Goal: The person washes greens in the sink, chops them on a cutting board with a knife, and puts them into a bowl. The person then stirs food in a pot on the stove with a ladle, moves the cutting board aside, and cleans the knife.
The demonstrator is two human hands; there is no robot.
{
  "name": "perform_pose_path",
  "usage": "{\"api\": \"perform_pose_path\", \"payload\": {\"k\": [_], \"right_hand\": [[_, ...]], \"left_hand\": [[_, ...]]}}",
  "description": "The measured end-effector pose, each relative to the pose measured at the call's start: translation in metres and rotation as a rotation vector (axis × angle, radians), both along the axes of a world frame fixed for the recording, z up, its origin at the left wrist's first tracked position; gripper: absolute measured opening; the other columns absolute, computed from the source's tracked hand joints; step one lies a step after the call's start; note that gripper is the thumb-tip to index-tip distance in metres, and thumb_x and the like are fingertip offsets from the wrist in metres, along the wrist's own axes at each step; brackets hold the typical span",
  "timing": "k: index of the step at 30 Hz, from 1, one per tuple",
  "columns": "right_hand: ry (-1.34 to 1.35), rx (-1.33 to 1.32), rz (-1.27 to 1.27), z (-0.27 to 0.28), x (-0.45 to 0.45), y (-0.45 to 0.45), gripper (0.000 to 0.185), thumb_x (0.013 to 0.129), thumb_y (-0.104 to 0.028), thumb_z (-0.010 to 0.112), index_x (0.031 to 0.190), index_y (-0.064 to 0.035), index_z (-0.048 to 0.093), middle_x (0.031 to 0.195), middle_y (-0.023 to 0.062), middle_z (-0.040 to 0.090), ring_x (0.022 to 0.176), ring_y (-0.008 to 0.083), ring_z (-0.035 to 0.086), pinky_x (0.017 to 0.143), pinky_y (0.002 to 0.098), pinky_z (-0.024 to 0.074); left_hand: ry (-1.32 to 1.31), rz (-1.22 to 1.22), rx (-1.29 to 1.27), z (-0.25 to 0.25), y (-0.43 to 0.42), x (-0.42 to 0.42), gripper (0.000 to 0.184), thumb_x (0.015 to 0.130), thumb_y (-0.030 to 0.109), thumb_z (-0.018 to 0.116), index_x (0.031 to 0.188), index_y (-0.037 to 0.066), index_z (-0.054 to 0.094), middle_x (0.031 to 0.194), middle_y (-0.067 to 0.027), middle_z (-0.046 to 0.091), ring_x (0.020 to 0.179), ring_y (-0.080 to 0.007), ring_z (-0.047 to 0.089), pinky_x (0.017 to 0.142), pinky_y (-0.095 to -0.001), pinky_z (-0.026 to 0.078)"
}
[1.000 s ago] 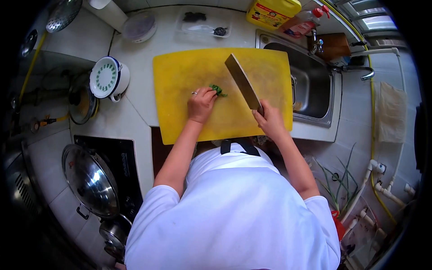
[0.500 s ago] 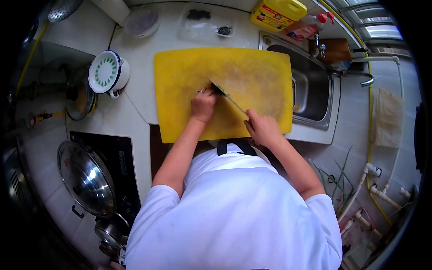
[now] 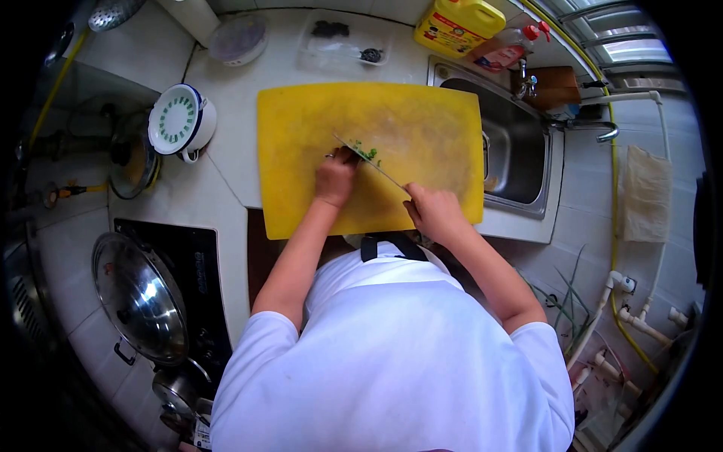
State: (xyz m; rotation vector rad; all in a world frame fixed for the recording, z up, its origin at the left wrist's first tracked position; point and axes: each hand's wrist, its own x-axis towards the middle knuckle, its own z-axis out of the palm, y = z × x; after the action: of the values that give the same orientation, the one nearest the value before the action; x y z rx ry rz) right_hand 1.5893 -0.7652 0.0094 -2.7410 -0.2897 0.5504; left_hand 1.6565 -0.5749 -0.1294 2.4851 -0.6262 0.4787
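Note:
My right hand (image 3: 435, 211) is closed round the handle of a kitchen knife (image 3: 388, 175), whose blade slants up and left over a yellow cutting board (image 3: 437, 128). Close against the blade's near side, my left hand (image 3: 335, 179) has its fingers curled down on the board, a ring on one of them. They press on a green vegetable that is mostly hidden by the fingers and the blade. Small chopped green pieces (image 3: 367, 151) lie along the far side of the blade.
Right of the board is a steel sink (image 3: 520, 158) with a tap. Behind stand a clear plastic tray (image 3: 346, 49), a yellow jug (image 3: 458, 26) and a red-capped bottle (image 3: 501, 54). To the left are a white enamel pot (image 3: 197, 132) and a lidded pan (image 3: 139, 301) on a black cooktop.
Green chopped pieces now show beyond the blade, where few were visible before. Knife and both hands have shifted slightly left, and the whole view has moved a little too.

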Motion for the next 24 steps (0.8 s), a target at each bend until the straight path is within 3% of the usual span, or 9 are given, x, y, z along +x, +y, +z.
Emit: {"api": "perform_pose_path", "payload": {"k": [3,6,9,11,16,19,21,24], "right_hand": [[0.017,-0.044,0.019,-0.007,-0.001,0.004,0.015,0.084,-0.018,0.052,0.090,-0.0055,0.047,0.074,0.0171,0.060,0.068,0.0379,0.058,0.060,0.0468,0.0449],[0.003,0.035,-0.024,-0.031,0.008,0.016,0.017,0.084,-0.019,0.052,0.090,-0.0054,0.046,0.074,0.0173,0.060,0.068,0.0381,0.058,0.060,0.0469,0.0450],[-0.080,0.056,-0.066,-0.039,0.016,0.019,0.017,0.083,-0.019,0.054,0.090,-0.0053,0.047,0.074,0.0175,0.060,0.068,0.0380,0.058,0.059,0.0470,0.0450],[0.029,0.205,-0.210,-0.033,0.017,0.015,0.016,0.082,-0.019,0.055,0.088,-0.0058,0.048,0.073,0.0176,0.060,0.068,0.0374,0.058,0.059,0.0472,0.0450],[0.005,0.056,-0.059,-0.006,-0.001,0.001,0.015,0.082,-0.018,0.055,0.087,-0.0060,0.049,0.072,0.0176,0.060,0.067,0.0371,0.058,0.059,0.0469,0.0452],[0.003,0.017,0.006,-0.011,-0.003,0.004,0.016,0.082,-0.018,0.055,0.089,-0.0057,0.048,0.072,0.0175,0.060,0.067,0.0375,0.058,0.059,0.0469,0.0452],[0.000,0.015,0.008,-0.023,-0.002,0.011,0.016,0.082,-0.018,0.054,0.090,-0.0056,0.048,0.071,0.0175,0.060,0.067,0.0378,0.058,0.058,0.0471,0.0451],[-0.024,0.081,-0.074,-0.039,0.008,0.021,0.017,0.083,-0.019,0.053,0.091,-0.0060,0.047,0.070,0.0173,0.060,0.067,0.0380,0.058,0.059,0.0473,0.0450]], "left_hand": [[-0.001,0.005,-0.079,-0.002,0.002,-0.001,0.013,0.072,0.012,0.059,0.082,0.012,0.066,0.087,-0.0041,0.061,0.080,-0.0233,0.058,0.063,-0.0343,0.050],[0.105,0.055,0.001,-0.003,0.003,-0.007,0.013,0.071,0.012,0.059,0.081,0.012,0.066,0.084,-0.0034,0.060,0.079,-0.0230,0.059,0.063,-0.0344,0.050],[-0.001,0.042,-0.006,0.007,0.004,-0.007,0.012,0.070,0.011,0.059,0.080,0.013,0.066,0.082,-0.0028,0.060,0.075,-0.0220,0.059,0.061,-0.0337,0.049],[-0.010,0.027,-0.040,0.001,0.005,-0.008,0.013,0.069,0.012,0.060,0.080,0.013,0.066,0.084,-0.0029,0.061,0.075,-0.0225,0.059,0.061,-0.0340,0.049],[0.123,0.091,-0.059,-0.002,0.003,-0.011,0.016,0.068,0.012,0.061,0.083,0.014,0.067,0.086,-0.0032,0.062,0.075,-0.0224,0.060,0.062,-0.0336,0.048],[0.011,0.061,-0.060,0.000,0.006,-0.009,0.018,0.067,0.011,0.060,0.084,0.015,0.067,0.086,-0.0036,0.062,0.076,-0.0219,0.060,0.065,-0.0327,0.048],[-0.064,0.044,-0.048,0.002,0.007,-0.008,0.009,0.072,0.013,0.059,0.079,0.013,0.065,0.082,-0.0035,0.060,0.076,-0.0208,0.058,0.061,-0.0321,0.047],[-0.088,0.045,0.015,0.003,0.009,-0.009,0.010,0.071,0.013,0.059,0.079,0.013,0.065,0.082,-0.0034,0.060,0.077,-0.0202,0.057,0.062,-0.0322,0.047]]}}
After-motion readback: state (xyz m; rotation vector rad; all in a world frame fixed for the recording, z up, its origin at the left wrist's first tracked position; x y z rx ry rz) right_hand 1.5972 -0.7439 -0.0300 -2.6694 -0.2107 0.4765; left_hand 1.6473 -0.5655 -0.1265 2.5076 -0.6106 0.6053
